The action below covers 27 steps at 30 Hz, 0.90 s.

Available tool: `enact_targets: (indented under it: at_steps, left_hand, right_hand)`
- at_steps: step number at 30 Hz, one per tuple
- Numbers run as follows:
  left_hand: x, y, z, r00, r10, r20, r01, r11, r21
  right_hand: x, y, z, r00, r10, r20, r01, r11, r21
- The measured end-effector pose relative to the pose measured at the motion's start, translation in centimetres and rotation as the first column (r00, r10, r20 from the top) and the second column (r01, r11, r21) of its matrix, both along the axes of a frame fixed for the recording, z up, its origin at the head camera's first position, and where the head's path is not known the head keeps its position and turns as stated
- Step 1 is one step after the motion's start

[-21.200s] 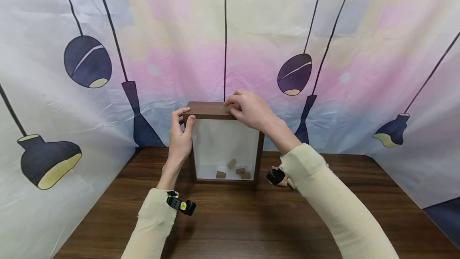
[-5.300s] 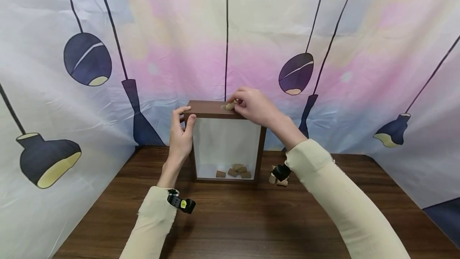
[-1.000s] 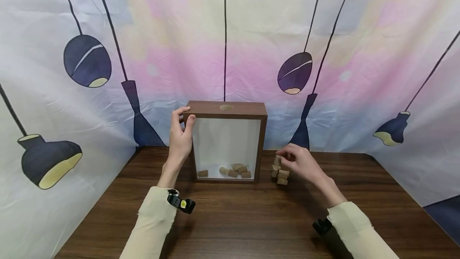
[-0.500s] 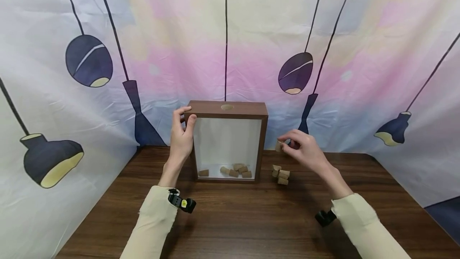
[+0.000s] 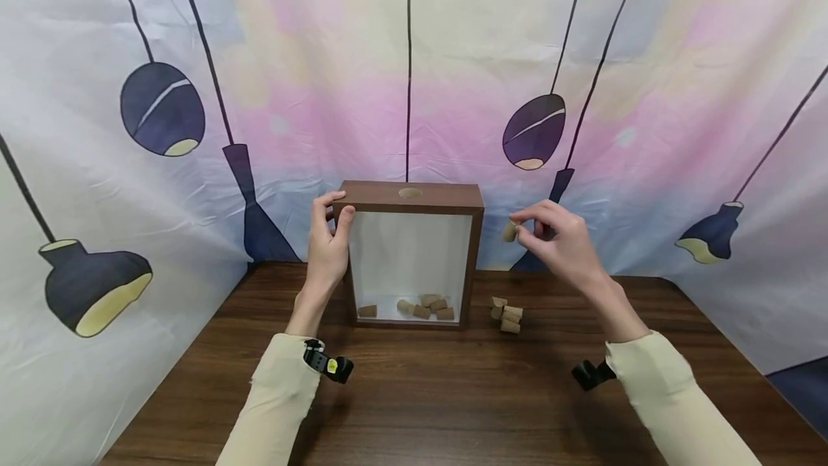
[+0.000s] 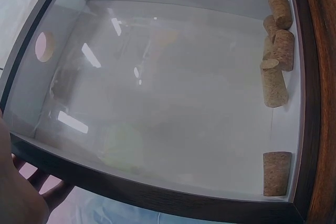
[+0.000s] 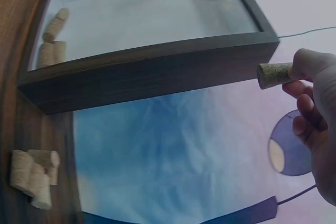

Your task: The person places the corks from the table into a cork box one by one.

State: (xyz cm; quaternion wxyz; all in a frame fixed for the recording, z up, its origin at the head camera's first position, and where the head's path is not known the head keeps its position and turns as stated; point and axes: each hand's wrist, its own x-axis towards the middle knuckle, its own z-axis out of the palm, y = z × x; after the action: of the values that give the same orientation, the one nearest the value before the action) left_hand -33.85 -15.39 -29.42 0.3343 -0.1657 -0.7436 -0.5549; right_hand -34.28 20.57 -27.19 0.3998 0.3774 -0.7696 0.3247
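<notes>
A brown-framed shadow box [image 5: 446, 197] with a clear front stands upright on the table, a round hole [image 5: 410, 193] in its top. My left hand [image 5: 325, 254] grips its upper left corner, thumb in front and fingers over the top and behind. Several corks [image 6: 283, 50] lie along the bottom inside, with one cork [image 6: 276, 173] apart by the left wall. Right of the box, at about the height of its upper part, my right hand [image 5: 564, 244] pinches a cork [image 7: 274, 75] between thumb and fingertips, one end sticking out.
A small pile of loose corks [image 5: 510, 313] lies on the wooden table [image 5: 427, 401] just right of the box. A cloth backdrop [image 5: 453, 92] printed with hanging lamps rises close behind the box.
My right hand has picked a cork off the pile and lifted it. The box holds more corks than in the oldest frame, and the pile has shrunk. My left hand keeps its grip.
</notes>
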Motion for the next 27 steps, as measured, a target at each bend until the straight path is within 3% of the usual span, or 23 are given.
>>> enact_targets:
  at_steps: [11,17,27]
  left_hand:
    - [0.3,0.0,-0.1,1.0,0.01,0.006,-0.01,1.0,-0.003]
    - [0.3,-0.1,-0.1,1.0,0.005,0.007,-0.005,1.0,0.002]
    - [0.1,0.0,-0.1,1.0,0.003,-0.002,-0.003,1.0,-0.001]
  right_hand:
    - [0.5,-1.3,3.6,0.997,-0.033,-0.066,0.032,0.999,-0.01]
    - [0.2,-2.9,5.4,0.995,0.01,-0.1,-0.01,1.0,-0.004]
    - [0.0,-5.0,7.0,0.993,0.036,-0.111,-0.034,0.999,0.025]
